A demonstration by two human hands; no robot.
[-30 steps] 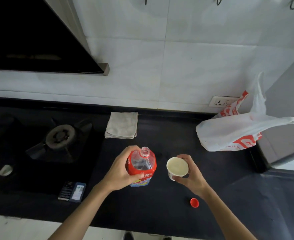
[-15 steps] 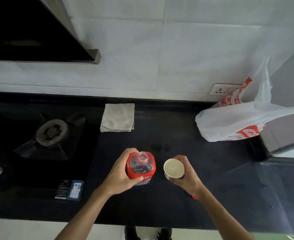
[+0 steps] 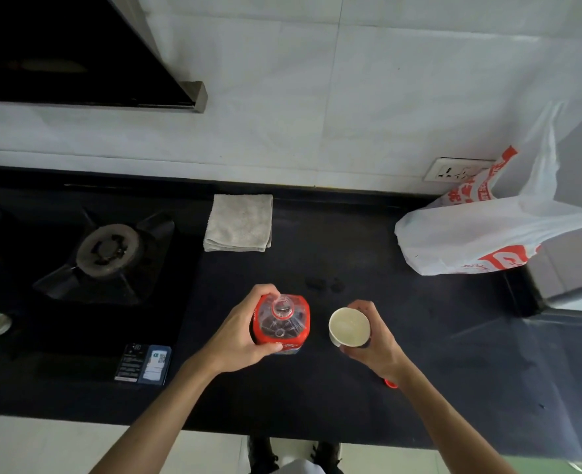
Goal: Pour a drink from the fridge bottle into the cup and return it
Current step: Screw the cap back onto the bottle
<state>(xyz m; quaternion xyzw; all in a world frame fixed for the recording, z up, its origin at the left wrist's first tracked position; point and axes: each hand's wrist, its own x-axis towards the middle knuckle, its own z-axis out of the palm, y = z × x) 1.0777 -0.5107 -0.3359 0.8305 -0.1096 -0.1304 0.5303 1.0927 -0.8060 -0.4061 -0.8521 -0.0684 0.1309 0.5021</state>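
Beside cup (image 3: pixel 348 327), bottle (image 3: pixel 280 328) now upright

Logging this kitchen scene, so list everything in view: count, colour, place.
bottle: one, clear with red label, uncapped, upright, front centre
cup: one, white, right of the bottle
cap: one, red, on the counter, partly hidden, front right
cloth: one, grey, folded, back of the counter
bag: one, white with red print, right rear
burner: one, dark, left of the cloth
socket: one, white, above the bag
left hand: one, grips the bottle
right hand: one, holds the cup
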